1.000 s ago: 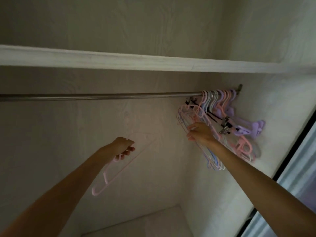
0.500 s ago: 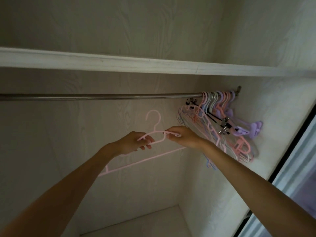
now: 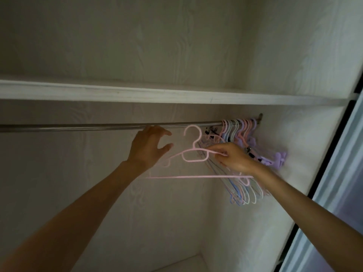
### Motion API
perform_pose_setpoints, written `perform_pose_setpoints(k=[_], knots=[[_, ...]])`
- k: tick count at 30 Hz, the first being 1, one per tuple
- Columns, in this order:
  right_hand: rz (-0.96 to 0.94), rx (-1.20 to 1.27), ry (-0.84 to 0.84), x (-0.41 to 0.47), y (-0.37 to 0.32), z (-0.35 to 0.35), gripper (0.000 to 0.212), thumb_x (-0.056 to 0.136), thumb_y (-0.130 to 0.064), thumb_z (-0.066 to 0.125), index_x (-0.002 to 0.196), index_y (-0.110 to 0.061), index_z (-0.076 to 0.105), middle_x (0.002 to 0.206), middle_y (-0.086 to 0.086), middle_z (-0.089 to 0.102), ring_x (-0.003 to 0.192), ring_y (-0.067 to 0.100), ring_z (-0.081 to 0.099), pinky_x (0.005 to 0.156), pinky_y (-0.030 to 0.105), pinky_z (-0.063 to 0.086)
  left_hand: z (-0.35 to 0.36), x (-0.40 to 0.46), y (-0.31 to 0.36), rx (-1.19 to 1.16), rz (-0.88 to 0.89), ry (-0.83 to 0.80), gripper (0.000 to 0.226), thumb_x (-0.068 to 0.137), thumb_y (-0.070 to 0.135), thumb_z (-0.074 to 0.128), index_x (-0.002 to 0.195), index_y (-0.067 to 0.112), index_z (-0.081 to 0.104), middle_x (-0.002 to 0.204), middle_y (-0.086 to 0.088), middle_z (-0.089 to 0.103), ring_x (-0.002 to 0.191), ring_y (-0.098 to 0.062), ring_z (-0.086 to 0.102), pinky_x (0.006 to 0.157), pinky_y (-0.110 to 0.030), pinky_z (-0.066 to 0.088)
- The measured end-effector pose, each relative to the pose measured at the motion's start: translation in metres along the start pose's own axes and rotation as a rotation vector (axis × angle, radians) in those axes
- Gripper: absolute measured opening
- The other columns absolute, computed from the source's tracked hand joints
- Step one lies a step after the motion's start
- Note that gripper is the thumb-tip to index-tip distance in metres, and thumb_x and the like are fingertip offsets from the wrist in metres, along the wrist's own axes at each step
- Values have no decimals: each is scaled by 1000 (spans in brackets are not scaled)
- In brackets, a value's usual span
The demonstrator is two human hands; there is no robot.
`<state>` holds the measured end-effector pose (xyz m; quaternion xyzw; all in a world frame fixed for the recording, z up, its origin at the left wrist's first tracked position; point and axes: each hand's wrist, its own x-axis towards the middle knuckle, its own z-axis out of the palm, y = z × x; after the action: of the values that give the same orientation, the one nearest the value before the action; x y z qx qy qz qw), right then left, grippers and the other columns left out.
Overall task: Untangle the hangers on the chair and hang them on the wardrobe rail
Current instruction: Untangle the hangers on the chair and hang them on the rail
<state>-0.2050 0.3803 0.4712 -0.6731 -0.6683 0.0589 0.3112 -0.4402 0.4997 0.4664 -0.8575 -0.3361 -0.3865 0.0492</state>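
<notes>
Our right hand (image 3: pixel 233 158) pinches the pink hanger (image 3: pixel 193 154) at its shoulder, while our left hand (image 3: pixel 148 146) hovers beside it, fingers spread and empty. The hanger's hook sits just below the rail (image 3: pixel 88 127), bar level, left of the hung bunch (image 3: pixel 241 138).

The wardrobe rail (image 3: pixel 78 127) runs bare leftward — free room there; bunched hangers (image 3: pixel 238 134) crowd its right end, shelf (image 3: pixel 137 95) close above.

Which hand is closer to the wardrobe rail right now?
Left. The left hand is raised just under the wardrobe rail, fingers open. The right hand is lower, pinching the pink hanger by its shoulder.
</notes>
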Motion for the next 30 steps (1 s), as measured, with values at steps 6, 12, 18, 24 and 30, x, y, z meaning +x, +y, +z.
perform_pose_setpoints(k=[6, 12, 18, 24, 30], knots=[[197, -56, 77, 8, 10, -29, 43, 90, 3, 43, 125, -16, 60, 59, 1, 57, 48, 12, 50, 52, 27, 38, 15, 26, -2, 326, -70, -133, 60, 93, 17, 49, 148, 19, 24, 152, -1, 25, 139, -22, 25, 114, -37, 20], [279, -190, 118, 28, -8, -20, 39, 93, -6, 41, 125, -19, 60, 104, 16, 67, 62, 17, 50, 44, 18, 35, 20, 33, 1, 393, -82, -98, 50, 90, 10, 49, 139, 13, 37, 138, -4, 40, 124, -24, 39, 104, -36, 30], [334, -273, 143, 47, -5, 30, 46, 94, -6, 37, 134, -26, 49, 127, 7, 58, 92, 21, 61, 63, 26, 45, 14, 42, 2, 406, -59, -130, 47, 89, 6, 50, 135, 15, 44, 128, -5, 47, 113, -24, 47, 95, -34, 35], [296, -346, 144, 45, -4, 41, 41, 93, -12, 44, 133, -19, 47, 130, 9, 56, 116, 29, 55, 89, 35, 46, 16, 44, 8, 448, -65, -149, 61, 90, 6, 49, 145, 17, 28, 132, -6, 42, 114, -25, 45, 94, -34, 37], [13, -424, 298, 76, -12, 15, 49, 93, -25, 53, 139, -14, 37, 133, 12, 46, 122, 28, 45, 96, 35, 40, 21, 45, 8, 384, -123, -128, 53, 90, 6, 48, 141, 18, 37, 133, -5, 40, 119, -26, 40, 95, -33, 37]])
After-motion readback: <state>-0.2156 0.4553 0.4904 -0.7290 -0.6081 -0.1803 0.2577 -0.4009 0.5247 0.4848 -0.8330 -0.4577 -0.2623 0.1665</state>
